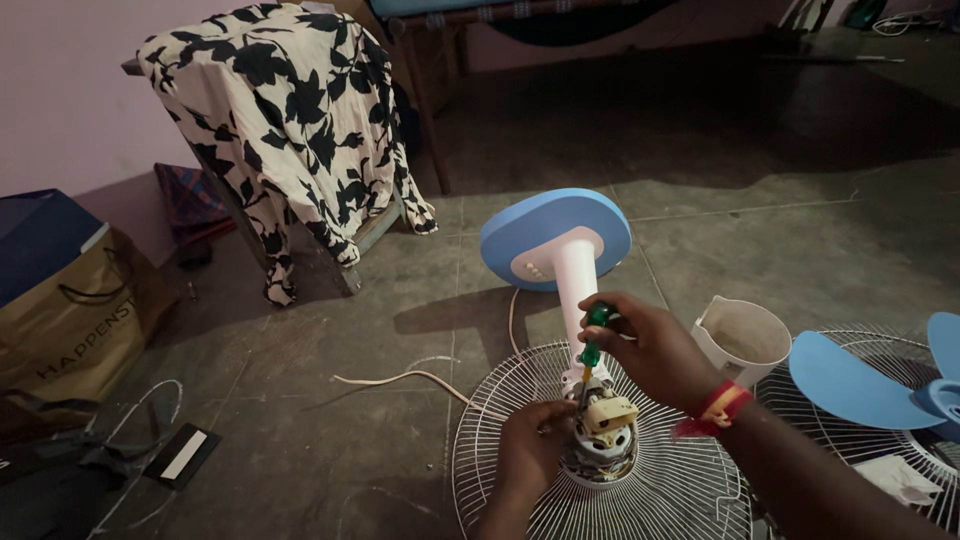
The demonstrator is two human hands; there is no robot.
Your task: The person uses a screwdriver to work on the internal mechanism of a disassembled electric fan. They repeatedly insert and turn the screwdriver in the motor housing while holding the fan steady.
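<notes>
Dim room, grey concrete floor [300, 400]. One fan stand with blue base [555, 238], two wire grilles [500, 470]. Right hand [655, 350] grips a green screwdriver [595, 330] over the bare motor [600, 440]; left hand [530, 450] clasps that motor.

Black-and-white floral cloth [290, 110] hung over a chair, far left. Brown paper bag [75, 325] w/ blue box [40, 235] sat at left edge. White cup-shaped cover [745, 340] stood on floor [780, 240], right, near blue fan blade [860, 380]. Small black-and-white flat item [183, 455] lay near left.
</notes>
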